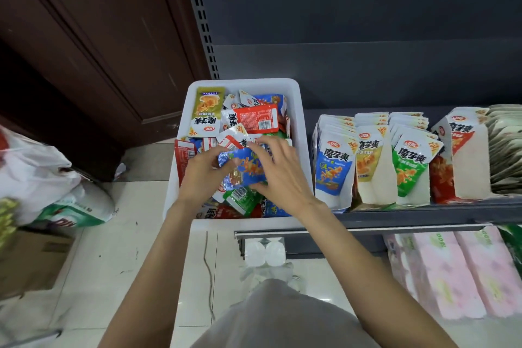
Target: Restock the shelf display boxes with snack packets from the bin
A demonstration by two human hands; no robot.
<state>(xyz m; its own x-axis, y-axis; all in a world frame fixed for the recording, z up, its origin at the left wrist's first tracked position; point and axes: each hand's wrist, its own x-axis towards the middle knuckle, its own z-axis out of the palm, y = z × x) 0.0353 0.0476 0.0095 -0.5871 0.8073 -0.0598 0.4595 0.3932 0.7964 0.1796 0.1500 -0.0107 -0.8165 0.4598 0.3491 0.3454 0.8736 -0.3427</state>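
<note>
A white bin (299, 110) sits at the left end of the shelf, heaped with mixed snack packets in red, blue, green and yellow. Both hands are over the bin. My left hand (202, 175) and my right hand (282, 172) together grip a stack of blue packets (247, 168) just above the heap. To the right on the shelf stand display boxes: a blue one (333, 167), a yellow one (368, 161), a green one (411, 167) and a red one (457, 161), each with upright packets.
A dark shelf edge (423, 215) runs along the front. Pink tissue packs (452, 271) lie on the lower shelf. Plastic bags (42, 178) and a cardboard box (31, 260) sit on the floor at left, by a brown door (84, 37).
</note>
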